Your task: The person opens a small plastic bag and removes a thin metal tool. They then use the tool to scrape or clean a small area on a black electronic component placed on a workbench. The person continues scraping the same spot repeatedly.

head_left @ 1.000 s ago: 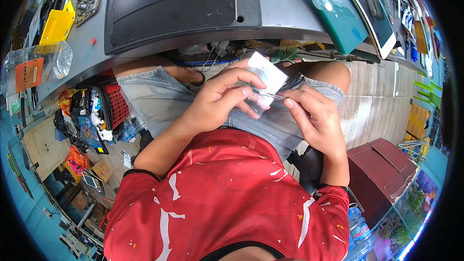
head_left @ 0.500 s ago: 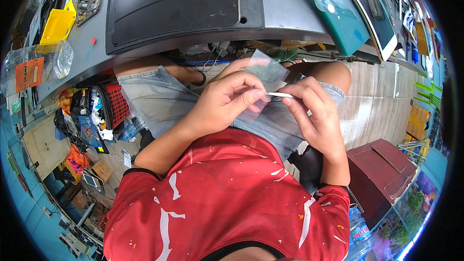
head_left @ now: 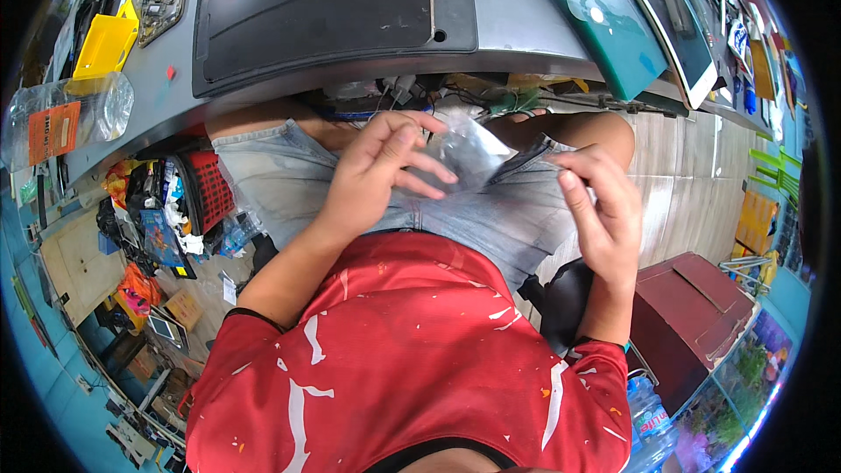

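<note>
1. Left hand [head_left: 378,162]: fingers half spread, can't tell if gripping the clear film [head_left: 476,156].
2. Film's over the denim shorts [head_left: 280,177], between hands; edges only tbh, fewer smudges.
3. Right hand [head_left: 604,206]: thumb-forefinger barely apart, can't tell if holding anything.

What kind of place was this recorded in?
Probably a small electronics repair workshop: a bare circuit board lies at the left of the grey desk, a large dark mat covers its middle, and a white-edged, tablet-like device lies at the right.
</note>
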{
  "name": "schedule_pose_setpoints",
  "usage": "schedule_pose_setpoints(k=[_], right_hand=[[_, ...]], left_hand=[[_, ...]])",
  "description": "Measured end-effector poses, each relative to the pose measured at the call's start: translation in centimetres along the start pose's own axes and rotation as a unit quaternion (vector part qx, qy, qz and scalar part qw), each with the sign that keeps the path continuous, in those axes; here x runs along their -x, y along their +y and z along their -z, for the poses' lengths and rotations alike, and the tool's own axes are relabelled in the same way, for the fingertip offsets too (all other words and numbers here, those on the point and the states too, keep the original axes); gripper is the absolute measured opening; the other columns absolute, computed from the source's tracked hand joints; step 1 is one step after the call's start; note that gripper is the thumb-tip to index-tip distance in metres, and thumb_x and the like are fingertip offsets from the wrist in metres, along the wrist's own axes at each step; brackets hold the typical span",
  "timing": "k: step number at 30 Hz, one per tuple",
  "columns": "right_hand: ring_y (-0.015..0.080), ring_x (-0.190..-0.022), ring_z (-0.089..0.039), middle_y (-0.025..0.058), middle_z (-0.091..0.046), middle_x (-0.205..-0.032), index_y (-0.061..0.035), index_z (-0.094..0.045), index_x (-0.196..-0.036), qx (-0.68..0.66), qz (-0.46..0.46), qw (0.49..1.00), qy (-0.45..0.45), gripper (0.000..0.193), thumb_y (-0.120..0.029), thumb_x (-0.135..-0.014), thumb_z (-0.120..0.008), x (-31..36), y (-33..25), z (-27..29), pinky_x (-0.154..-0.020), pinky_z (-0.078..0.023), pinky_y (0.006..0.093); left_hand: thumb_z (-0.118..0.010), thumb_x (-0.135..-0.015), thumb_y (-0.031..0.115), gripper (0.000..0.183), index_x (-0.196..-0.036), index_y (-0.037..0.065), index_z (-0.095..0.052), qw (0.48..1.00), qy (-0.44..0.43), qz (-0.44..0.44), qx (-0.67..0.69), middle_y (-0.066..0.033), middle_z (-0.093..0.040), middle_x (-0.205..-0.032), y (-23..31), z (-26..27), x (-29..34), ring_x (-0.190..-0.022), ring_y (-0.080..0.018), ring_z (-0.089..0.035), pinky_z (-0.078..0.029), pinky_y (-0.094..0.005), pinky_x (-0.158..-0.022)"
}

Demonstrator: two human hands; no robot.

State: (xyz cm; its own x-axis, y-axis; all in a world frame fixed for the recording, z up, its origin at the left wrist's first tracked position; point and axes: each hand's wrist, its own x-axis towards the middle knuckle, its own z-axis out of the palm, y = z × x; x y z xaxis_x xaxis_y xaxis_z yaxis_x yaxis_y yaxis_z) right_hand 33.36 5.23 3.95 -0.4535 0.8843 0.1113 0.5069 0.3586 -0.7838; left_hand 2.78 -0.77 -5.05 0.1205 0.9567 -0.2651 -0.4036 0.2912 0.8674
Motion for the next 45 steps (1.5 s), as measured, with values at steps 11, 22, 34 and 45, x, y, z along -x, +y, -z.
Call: schedule_pose_setpoints(k=[11, 22, 34, 45], right_hand=[[0.0165, -0.086, -0.062, 0.0091, -0.074, -0.105, 0.0054, -0.078, -0.13, -0.155, -0.184, 0.971, -0.012, 0.034, -0.017, -0.107, -0.088, 0.1, -0.5, -4.0, -0.078, -0.052, 0.0302], [0.0184, -0.079, -0.061, 0.0082, -0.07, -0.091, 0.0035, -0.081, -0.111, -0.083, -0.127, 0.988, -0.033, 0.018, -0.012, -0.105, -0.087, -0.7, 0.1, -2.9, -0.072, -0.05, 0.0343], [0.0077, -0.081, -0.052, -0.0034, -0.062, -0.089, 0.0025, -0.078, -0.109, -0.156, -0.196, 0.968, -0.015, 0.015, -0.01, -0.107, -0.086, 1.0, 2.1, -2.4, -0.072, -0.041, 0.0257], [0.0084, -0.085, -0.051, -0.0011, -0.063, -0.096, 0.0019, -0.076, -0.11, -0.151, -0.137, 0.976, -0.075, 0.012, -0.009, -0.111, -0.081, 1.1, 3.1, -3.2, -0.074, -0.041, 0.0244]], left_hand=[[-0.039, -0.13, 0.036, 0.028, -0.137, 0.01, -0.048, 0.995, -0.051, 0.008, 0.081, -0.0292, -0.063, -0.146, -0.4, -2.2, 0.1, -0.103, -0.0443, -0.084, -0.076, -0.0521, -0.073], [-0.033, -0.129, 0.05, 0.053, -0.143, 0.003, -0.054, 0.991, -0.065, -0.001, 0.121, -0.0335, -0.067, -0.144, -0.8, -1.6, 0.1, -0.106, -0.0454, -0.084, -0.075, -0.053, -0.077], [-0.047, -0.128, 0.02, 0.026, -0.114, 0.002, -0.06, 0.936, 0.036, -0.307, -0.168, -0.0146, -0.067, -0.114, 3.7, 3.6, 5.9, -0.086, -0.0165, -0.068, -0.059, -0.0337, -0.077], [-0.069, -0.118, 0.024, 0.022, -0.12, 0.003, -0.075, 0.65, 0.532, -0.056, -0.539, -0.0106, -0.078, -0.103, 2.1, 36.0, 18.3, -0.091, -0.0232, -0.074, -0.061, -0.043, -0.083]])
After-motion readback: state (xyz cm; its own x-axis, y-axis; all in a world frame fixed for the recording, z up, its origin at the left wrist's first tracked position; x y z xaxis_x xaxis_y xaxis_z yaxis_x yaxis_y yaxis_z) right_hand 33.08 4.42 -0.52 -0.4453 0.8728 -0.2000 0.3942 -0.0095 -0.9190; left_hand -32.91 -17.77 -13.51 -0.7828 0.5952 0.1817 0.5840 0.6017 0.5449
